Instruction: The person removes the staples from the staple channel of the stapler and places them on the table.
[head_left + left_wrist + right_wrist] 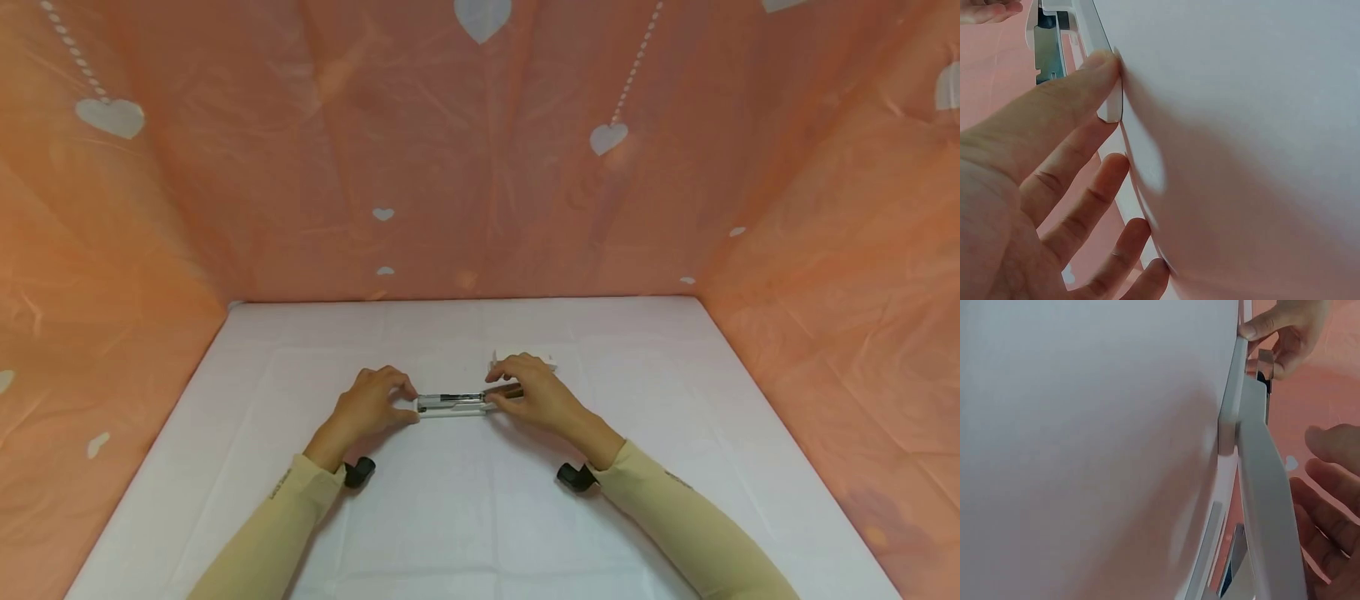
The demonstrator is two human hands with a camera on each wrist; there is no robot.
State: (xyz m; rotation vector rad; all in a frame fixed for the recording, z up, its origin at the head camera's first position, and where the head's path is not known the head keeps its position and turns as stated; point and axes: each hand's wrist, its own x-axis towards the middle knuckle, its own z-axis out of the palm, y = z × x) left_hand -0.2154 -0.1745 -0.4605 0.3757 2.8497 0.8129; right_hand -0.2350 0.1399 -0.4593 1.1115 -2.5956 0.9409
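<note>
A white stapler [452, 412], by its look, lies on the table with its metal channel exposed. Its long white cover [1266, 487] is swung back to the right. My left hand [371, 400] pinches the stapler's left end between thumb and fingers; in the left wrist view the thumb presses the white base [1111, 103]. Around the raised cover, my right hand [536, 392] hovers with thumb and fingers apart. In the right wrist view those fingers [1329, 519] look loosely bent and separate from the cover.
Behind my right hand lies a small white object [551, 363], partly hidden. A white cloth covers the table [450, 517]. Orange curtains [465, 167] with pale hearts enclose the back and both sides. Black wrist cameras [576, 477] sit below my sleeves.
</note>
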